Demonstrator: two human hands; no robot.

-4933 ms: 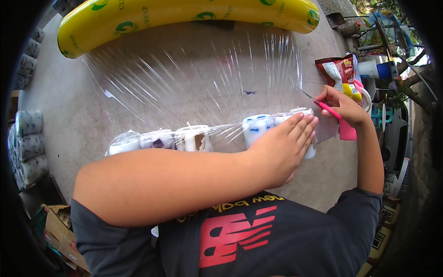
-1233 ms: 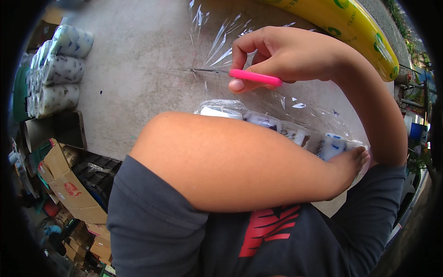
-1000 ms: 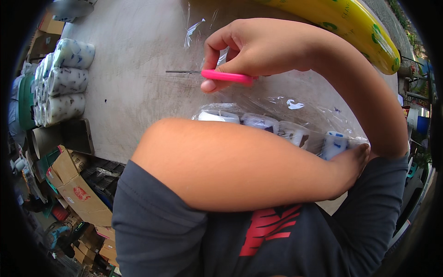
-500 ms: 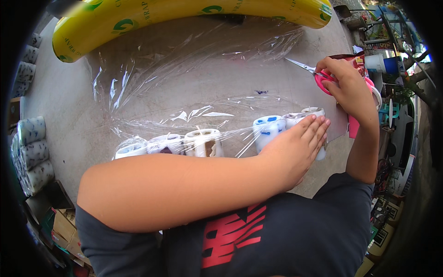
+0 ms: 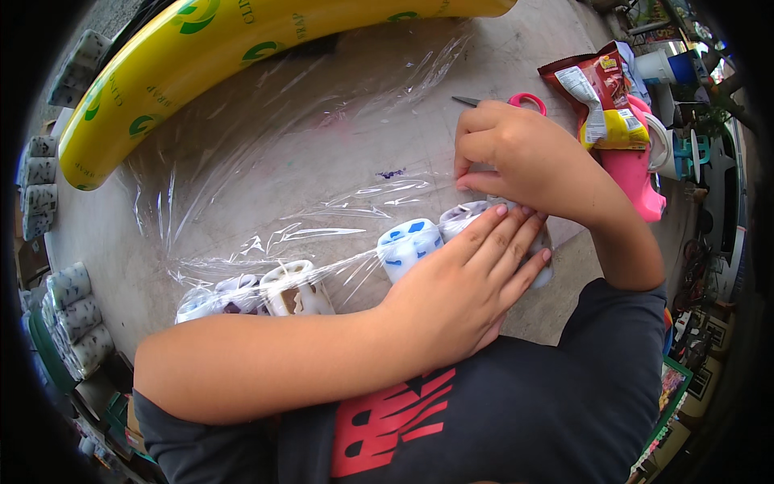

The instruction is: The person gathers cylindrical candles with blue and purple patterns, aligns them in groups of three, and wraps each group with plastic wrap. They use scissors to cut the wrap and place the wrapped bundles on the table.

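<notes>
My left hand [image 5: 463,286] lies with fingers stretched out over white rolls at the right end of a row. A blue-marked roll [image 5: 409,246] and a grey-patterned roll [image 5: 463,216] show beside its fingers. Clear plastic wrap [image 5: 322,234] spreads over the table and gathers tightly at the rolls. Left of the gap stand a brown-marked roll [image 5: 297,290] and others, partly behind my left forearm. My right hand [image 5: 516,149] is just beyond the left, fingertips pinched at what looks like the wrap's edge. Scissors [image 5: 528,102] with pink handles show behind its knuckles, partly hidden.
A big yellow wrap roll [image 5: 242,40] lies along the far side of the table [image 5: 516,48]. At the right are a red and yellow snack bag [image 5: 601,101] and a pink object [image 5: 633,181]. Bundles of similar patterned rolls [image 5: 76,315] stand at the left.
My right hand has come left and nearer, from the scissors to beside my left hand. The scissors now sit behind it, turned. My left hand stays on the rolls; the view has shifted.
</notes>
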